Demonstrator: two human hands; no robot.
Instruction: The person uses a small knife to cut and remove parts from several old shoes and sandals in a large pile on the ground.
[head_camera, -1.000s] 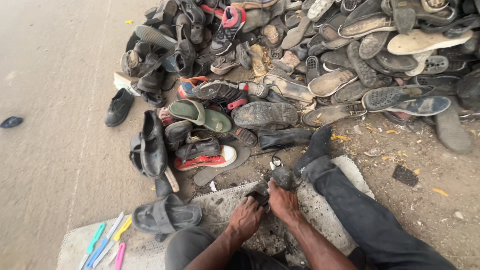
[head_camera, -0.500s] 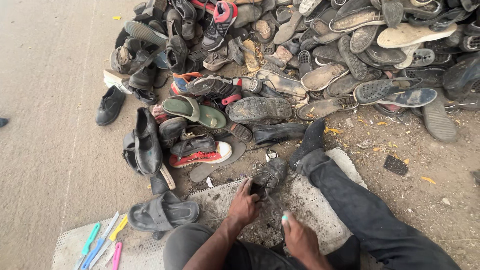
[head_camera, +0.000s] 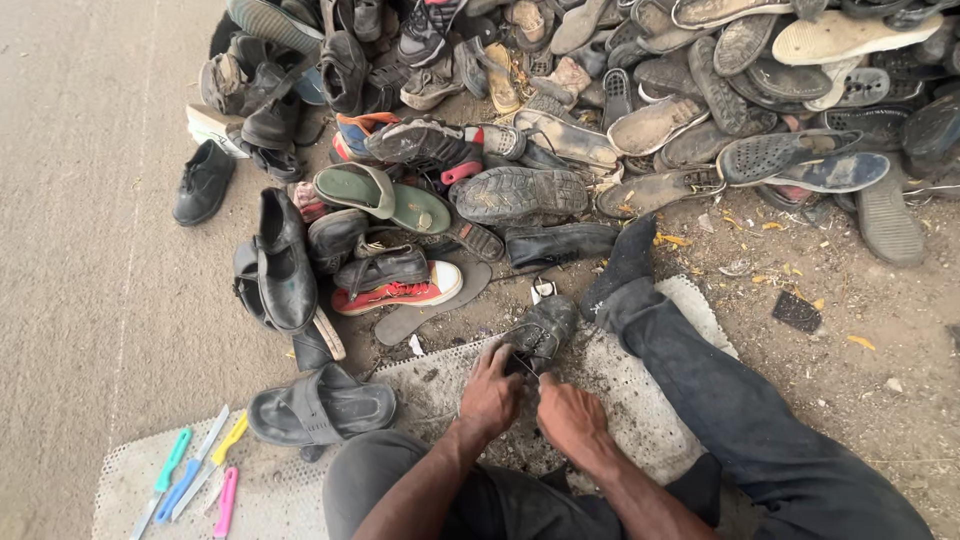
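Black shoe (head_camera: 540, 332) is lying on the perforated mat (head_camera: 650, 390), both hands gripping it: left hand (head_camera: 490, 392) and right hand (head_camera: 570, 418) closing around its heel, shoe pile (head_camera: 600, 110) crowding behind, plastic-handled knives (head_camera: 195, 475) sitting nearby.

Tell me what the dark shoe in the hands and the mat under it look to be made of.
Dark shoe, held by the left hand and right hand: probably leather, going by its creased, scuffed, dull black upper. Mat: likely plastic or rubber sheet, pale grey with a regular grid of small holes, dusty.
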